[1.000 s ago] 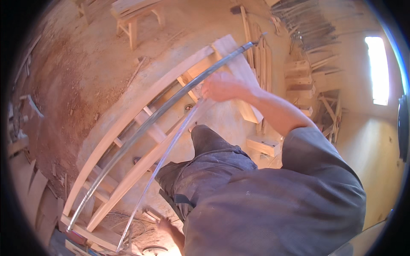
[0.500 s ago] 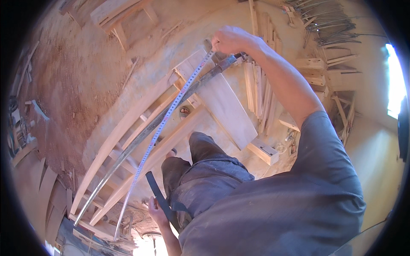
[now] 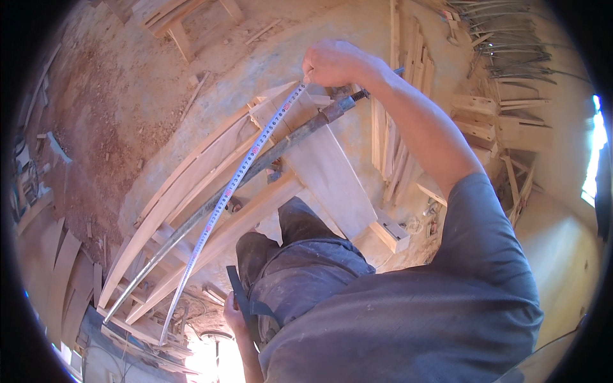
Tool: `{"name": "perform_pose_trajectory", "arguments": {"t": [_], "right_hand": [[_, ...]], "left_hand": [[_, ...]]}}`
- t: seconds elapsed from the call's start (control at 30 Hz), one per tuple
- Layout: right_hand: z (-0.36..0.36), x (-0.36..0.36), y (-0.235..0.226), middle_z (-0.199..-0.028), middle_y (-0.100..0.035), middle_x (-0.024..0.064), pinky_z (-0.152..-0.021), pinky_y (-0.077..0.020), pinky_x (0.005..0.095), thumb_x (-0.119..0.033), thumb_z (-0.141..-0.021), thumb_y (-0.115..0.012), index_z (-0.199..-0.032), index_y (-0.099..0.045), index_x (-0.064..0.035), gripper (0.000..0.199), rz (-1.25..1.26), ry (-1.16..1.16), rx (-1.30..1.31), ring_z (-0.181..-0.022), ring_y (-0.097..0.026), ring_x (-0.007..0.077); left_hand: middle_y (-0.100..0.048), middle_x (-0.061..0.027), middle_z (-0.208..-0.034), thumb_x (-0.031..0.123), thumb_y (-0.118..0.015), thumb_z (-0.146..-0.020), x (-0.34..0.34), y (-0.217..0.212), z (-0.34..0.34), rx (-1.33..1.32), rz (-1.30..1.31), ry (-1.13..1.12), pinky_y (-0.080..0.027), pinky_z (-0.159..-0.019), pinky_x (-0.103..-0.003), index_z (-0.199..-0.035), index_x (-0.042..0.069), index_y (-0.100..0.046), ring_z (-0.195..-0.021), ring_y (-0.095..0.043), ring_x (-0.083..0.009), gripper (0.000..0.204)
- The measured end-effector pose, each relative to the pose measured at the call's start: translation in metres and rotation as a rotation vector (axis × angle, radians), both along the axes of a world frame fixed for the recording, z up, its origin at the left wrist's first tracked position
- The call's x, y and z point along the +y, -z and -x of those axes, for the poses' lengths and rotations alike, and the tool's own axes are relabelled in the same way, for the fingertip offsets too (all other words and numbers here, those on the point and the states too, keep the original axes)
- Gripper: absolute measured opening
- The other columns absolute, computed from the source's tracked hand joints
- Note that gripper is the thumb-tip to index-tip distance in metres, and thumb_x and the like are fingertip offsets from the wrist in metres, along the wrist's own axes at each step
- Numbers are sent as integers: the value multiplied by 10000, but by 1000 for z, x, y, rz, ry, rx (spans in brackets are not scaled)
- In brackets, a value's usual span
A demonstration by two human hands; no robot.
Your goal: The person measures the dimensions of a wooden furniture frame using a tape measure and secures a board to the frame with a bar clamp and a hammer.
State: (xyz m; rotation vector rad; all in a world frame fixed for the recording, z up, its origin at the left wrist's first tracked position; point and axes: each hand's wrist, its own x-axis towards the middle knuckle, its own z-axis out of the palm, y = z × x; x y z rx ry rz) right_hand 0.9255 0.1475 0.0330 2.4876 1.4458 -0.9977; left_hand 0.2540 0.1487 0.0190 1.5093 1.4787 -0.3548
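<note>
My right hand (image 3: 336,62) is closed in a pinch on the end of a white tape measure (image 3: 237,175). The blade stretches diagonally down to the lower left over a curved wooden frame (image 3: 172,191), and its far end lies near the frame's low end. Under the blade runs a long metal bar clamp (image 3: 281,145), with its threaded screw at the upper end close to my right wrist. Low by my hip, my left hand (image 3: 234,315) has its fingers curled at a dark flat strip (image 3: 241,295); part of the hand is hidden behind it.
A wide pale board (image 3: 335,175) joins the frame near my knees, with a wooden block (image 3: 389,233) at its corner. Long timber strips (image 3: 415,70) lie at the upper right, beside stacked blocks (image 3: 472,121). Curved boards (image 3: 67,274) lean at the lower left.
My right hand has shifted slightly left with the tape's end, and the blade has shifted with it. The view has tilted a little. My left hand stays by the strip.
</note>
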Motion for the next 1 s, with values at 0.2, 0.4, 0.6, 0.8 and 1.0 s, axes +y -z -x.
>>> {"name": "perform_pose_trajectory", "arguments": {"t": [0.2,0.4,0.6,0.8,1.0], "right_hand": [[-3,3,3,-876,-712,162,-776,-516,449,-228,-817,-686,-911,-762,-108,171,-4,-6,5,-868,-668,368],[-10,5,8,-853,-704,178,-746,-515,461,-222,-804,-672,-885,-753,-87,177,34,5,88,-853,-663,381],[-14,7,15,-831,-693,191,-727,-508,474,-196,-778,-662,-838,-738,-70,159,38,-27,112,-833,-658,383],[-16,6,15,-808,-684,188,-712,-503,485,-183,-784,-652,-814,-724,-57,147,16,-42,147,-811,-655,382],[31,-7,-39,-756,-665,191,-677,-509,493,-195,-803,-591,-757,-695,-66,172,55,-224,428,-749,-645,418]], "left_hand": [[-690,-135,-1007,132,-614,-930,-8,23,24,8,14,-21,-531,-803,-302,-1244,-66,-599,-938,-670,-180,372],[-688,-129,-1010,126,-612,-928,-13,27,13,-11,6,-55,-534,-799,-310,-1235,-53,-613,-919,-673,-185,355],[-676,-73,-903,82,-621,-872,-1,13,-39,44,109,-54,-500,-717,-283,-1176,2,-654,-815,-646,-147,316],[-650,-57,-854,76,-649,-806,19,-7,-93,4,54,75,-486,-689,-267,-1164,15,-662,-756,-619,-129,363],[-657,-74,-920,105,-639,-815,22,-10,-112,-50,20,130,-491,-706,-282,-1189,18,-655,-768,-623,-147,385]]}}
